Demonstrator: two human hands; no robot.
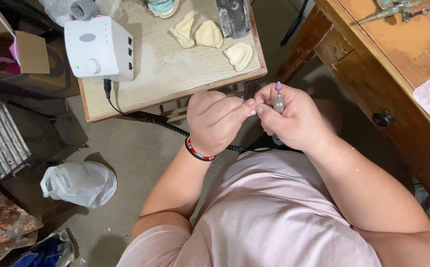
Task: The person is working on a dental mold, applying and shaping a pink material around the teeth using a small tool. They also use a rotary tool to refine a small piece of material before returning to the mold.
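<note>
Concrete floor is showing grey below a small pale wooden table (175,74), which is standing just in front of the seated person. On its top a white boxy control unit (99,48) with a round dial is sitting at the left end, and a black coiled cord (165,126) is hanging from it, running under the hands. Three cream-coloured dental casts (210,37) are lying to the right of the unit, with a dark metal tool (232,17) just beyond them.

The right hand (294,121) is closing around a slim rotary handpiece (278,101), fingers curled tight on its grey barrel, so that its small purple grinding tip is pointing upward, away from the body. The left hand (217,121) is pressing in beside it, thumb and fingertips pinched together against the right hand's fingers; a small whitish piece seems to be sitting between them, but it is too hidden to tell what it is. A red and black beaded bracelet (197,151) is circling the left wrist.

A dark brown wooden desk (393,84) with a round drawer knob is standing at the right. On the floor at the left a white plastic bag (79,183) is lying near a weathered slatted crate (0,141).
</note>
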